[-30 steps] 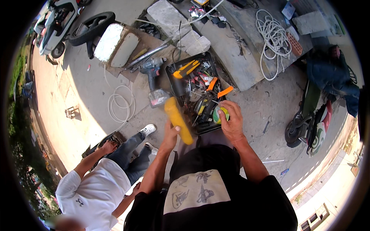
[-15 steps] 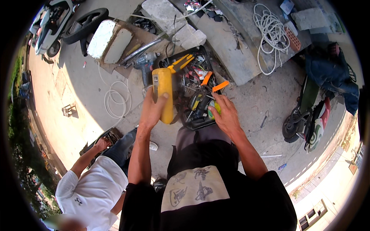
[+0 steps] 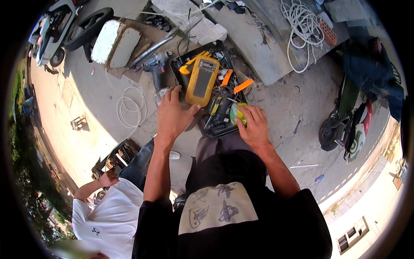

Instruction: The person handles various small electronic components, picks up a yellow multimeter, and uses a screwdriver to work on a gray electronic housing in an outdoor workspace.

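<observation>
Two bare hands work over an open black toolbox point(image 3: 210, 128) that sits on the concrete ground. The left hand point(image 3: 172, 115) lies palm down at the box's left edge, fingers point(image 3: 176, 94) stretched out flat and released, their tips touching the lower left corner of a yellow multimeter point(image 3: 202, 80). That meter lies tilted on top of the tools in the box, its dark screen facing up, and nothing grips it. The right hand point(image 3: 254, 125) is at the box's right edge, its fingers curled and clenched round a green and yellow roll of tape point(image 3: 236, 113), which rests just against the box's rim. Orange-handled pliers point(image 3: 235, 83) lie in the box between the meter and the tape.

Just beside the box's left edge a cordless drill point(image 3: 155, 68) lies on the ground, and near it a loop of white cable point(image 3: 129, 108). Well apart, toward the lower left, another person in a white shirt point(image 3: 105, 220) crouches. A coil of white rope point(image 3: 302, 26) lies on a slab beyond the box's far right corner.
</observation>
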The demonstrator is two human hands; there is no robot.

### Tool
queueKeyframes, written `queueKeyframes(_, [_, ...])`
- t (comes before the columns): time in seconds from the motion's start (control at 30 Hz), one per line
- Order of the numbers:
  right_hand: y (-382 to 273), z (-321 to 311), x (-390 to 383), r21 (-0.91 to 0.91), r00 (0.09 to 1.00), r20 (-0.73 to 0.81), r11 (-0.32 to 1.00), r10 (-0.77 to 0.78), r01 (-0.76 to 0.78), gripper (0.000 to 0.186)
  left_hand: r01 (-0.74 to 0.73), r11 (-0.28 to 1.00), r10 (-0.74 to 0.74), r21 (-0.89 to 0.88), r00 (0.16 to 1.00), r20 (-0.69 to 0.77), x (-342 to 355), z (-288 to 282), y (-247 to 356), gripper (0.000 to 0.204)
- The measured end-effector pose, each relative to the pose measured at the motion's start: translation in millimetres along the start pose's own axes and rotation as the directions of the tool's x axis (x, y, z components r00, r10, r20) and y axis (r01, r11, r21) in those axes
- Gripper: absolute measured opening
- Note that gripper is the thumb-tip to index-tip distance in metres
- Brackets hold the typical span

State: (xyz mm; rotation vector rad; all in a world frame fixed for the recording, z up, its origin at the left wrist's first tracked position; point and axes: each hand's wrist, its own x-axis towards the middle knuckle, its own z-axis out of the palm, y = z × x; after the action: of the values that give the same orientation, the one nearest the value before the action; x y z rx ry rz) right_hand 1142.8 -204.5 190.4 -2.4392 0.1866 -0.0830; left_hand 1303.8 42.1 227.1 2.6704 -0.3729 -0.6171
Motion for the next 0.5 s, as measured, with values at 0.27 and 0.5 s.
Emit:
queueKeyframes(0.27, [-27, 27, -20, -0.219, 0.98, 0.156, 0.963, -0.126, 0.159, 0.039, -0.032, 0.981, 0.024, 0.194, 0.999, 0.045, -60, 26, -12, 0.109])
queueKeyframes(0.5, [-18, 54, -6, -0.281, 0.992, 0.106, 0.955, -0.074, 0.101, 0.033, -0.124, 0.987, 0.139, 0.098, 0.978, -0.158, -21, 12, -32, 0.037])
